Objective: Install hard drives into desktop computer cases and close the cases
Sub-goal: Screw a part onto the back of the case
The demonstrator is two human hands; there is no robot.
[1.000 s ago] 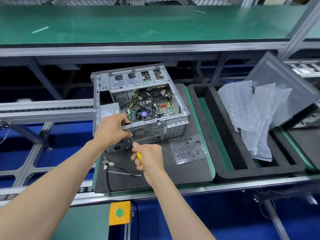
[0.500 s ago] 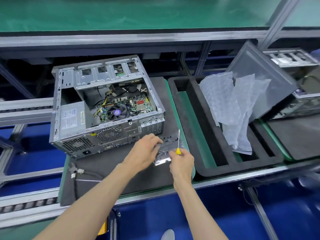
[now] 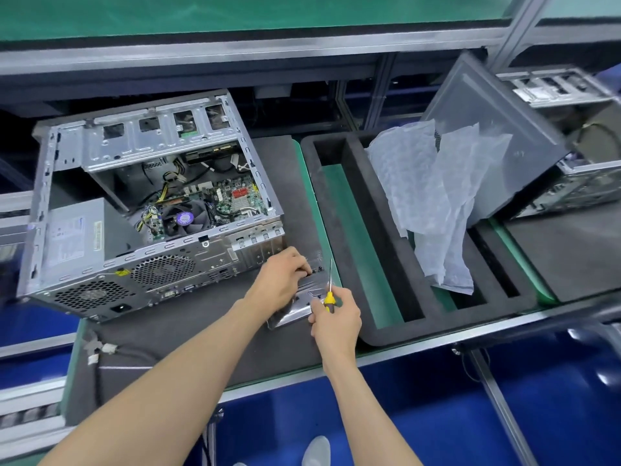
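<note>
An open desktop computer case (image 3: 100, 267) lies on a dark mat, its motherboard, fan and power supply exposed and its drive cage (image 3: 158, 136) at the far side. To the right of its rear panel sits a clear plastic screw tray (image 3: 302, 294). My left hand (image 3: 282, 280) reaches into that tray with fingertips curled over a compartment; what it pinches is hidden. My right hand (image 3: 336, 317) grips a yellow-handled screwdriver (image 3: 330, 290), its shaft pointing up, just at the tray's right edge. A grey side panel (image 3: 497, 136) leans at the right.
A black foam tray (image 3: 336, 210) holds crumpled bubble wrap (image 3: 433, 203) to the right of the mat. A second open case (image 3: 571, 129) stands at the far right. Pliers (image 3: 95, 348) and a cable lie at the mat's front left. A green shelf runs overhead.
Both hands left the case's rear panel and moved right to the screw tray. The screwdriver now points upward. My head turned right, so the case sits further left in view.
</note>
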